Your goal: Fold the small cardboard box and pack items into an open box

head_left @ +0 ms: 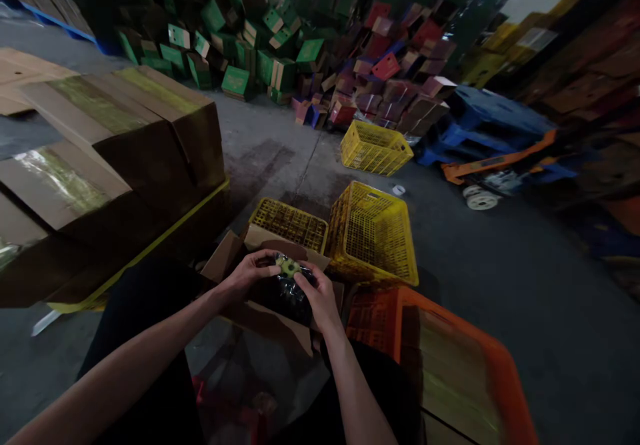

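Both my hands meet over an open cardboard box [235, 248] in front of my lap. My left hand [253, 271] and my right hand [317, 295] pinch a small yellow-green part [289, 267] between their fingertips. The part sits on top of a dark, shiny plastic-wrapped bundle [285, 298] inside the box. Fingers of both hands are curled around the part. What lies deeper in the box is too dark to make out.
Two yellow mesh crates [373, 235] [290, 221] stand just beyond the box, a third [375, 146] farther off. An orange crate [450, 358] is at my right. Taped cardboard cartons [115, 138] are stacked left. Piles of green and red boxes and a pallet jack [500, 165] fill the back.
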